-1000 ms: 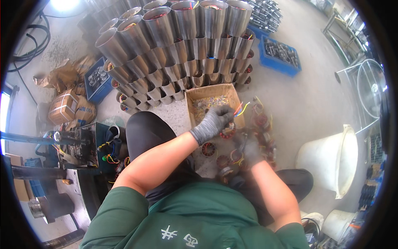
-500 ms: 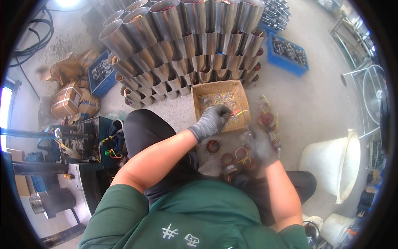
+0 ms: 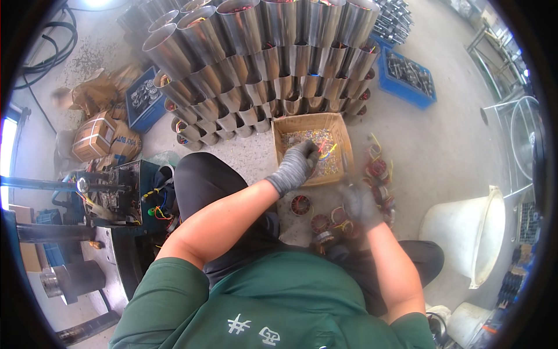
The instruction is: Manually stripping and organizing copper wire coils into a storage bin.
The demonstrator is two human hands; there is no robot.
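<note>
My left hand, in a grey glove, is closed in front of me over an open cardboard box. From its fingers stick out red and yellow wires. Small, many-coloured scraps cover the bottom of the box. My right hand, gloved too and blurred, is at the box's near right corner. A thin dark tool, too smeared to name, points up from its fingers. Beneath and beside this hand lie several red-wound motor stators with coloured leads; a single stator sits further left.
Stacked steel cylinders rise behind the box. Blue crates of metal parts stand at the left and right. A large white tub is at my right, a machine at my left. Wrapped cartons lie beyond it.
My left hand has moved slightly left and down, with the wires still in it. My right hand has shifted slightly left, away from the stators at its right. The view has tilted a little.
</note>
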